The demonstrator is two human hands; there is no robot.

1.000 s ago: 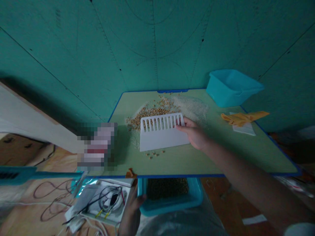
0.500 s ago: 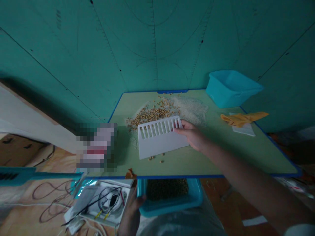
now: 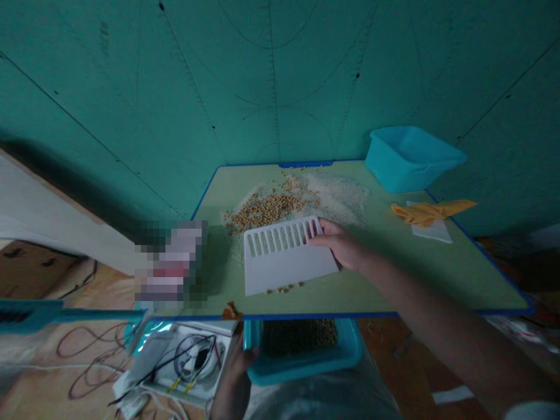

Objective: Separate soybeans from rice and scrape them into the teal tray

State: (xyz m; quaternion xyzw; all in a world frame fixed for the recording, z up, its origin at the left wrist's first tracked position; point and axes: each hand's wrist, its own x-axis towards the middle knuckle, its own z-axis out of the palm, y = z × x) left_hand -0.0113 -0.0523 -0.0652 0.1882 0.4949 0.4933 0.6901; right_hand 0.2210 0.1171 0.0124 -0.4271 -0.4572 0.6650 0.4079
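Observation:
My right hand [image 3: 343, 244] is closed on the right end of a white slotted plastic board [image 3: 289, 269], which lies low over the table with its slots facing away from me. Several tan beans [image 3: 284, 289] sit along the board's near edge. Beyond it spreads a pile of beans [image 3: 266, 209], mixed at its right with white rice-like grains [image 3: 343, 195]. Below the table's front edge, my left hand [image 3: 242, 361] grips the left rim of a blue plastic basin [image 3: 301, 372]. Dark and tan beans [image 3: 300, 337] fill part of that basin.
On the table [image 3: 376, 286], a blue tub [image 3: 413, 160] stands at the back right. An orange cloth [image 3: 431, 213] lies on a white sheet nearby. A blurred box [image 3: 175, 262] is at the left edge. A tray of cables [image 3: 192, 359] is on the lower left.
My right hand has drawn the slotted board slightly toward me, and the loose beans at its near edge have shifted closer. My left hand stays on the basin.

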